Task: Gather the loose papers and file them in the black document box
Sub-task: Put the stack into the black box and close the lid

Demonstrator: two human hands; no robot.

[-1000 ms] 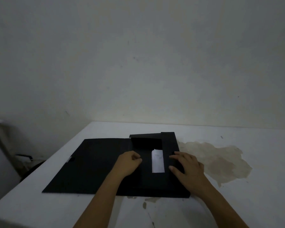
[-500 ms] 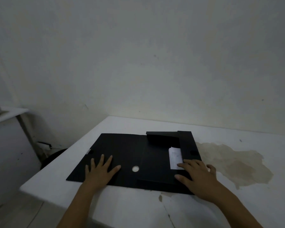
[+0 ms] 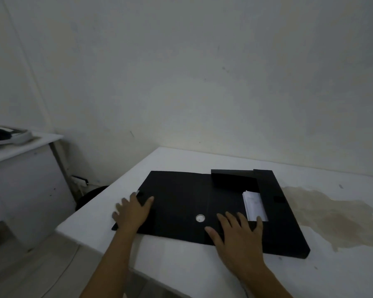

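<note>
The black document box lies unfolded on the white table, its wide lid spread flat to the left. A strip of white papers shows inside the tray part between the folded black flaps. My left hand rests flat, fingers spread, on the lid's far left edge beside a small white tab. Flat on the inner flap, just left of the papers, lies my right hand. A round finger hole shows between the two hands.
A large brownish stain marks the table right of the box. The table's left edge drops to the floor near my left hand. A white cabinet with a dark object on top stands at the left. The wall is close behind.
My left hand slid from the middle flap out to the lid's left edge. My right hand shifted left onto the inner flap. The view swung left and down.
</note>
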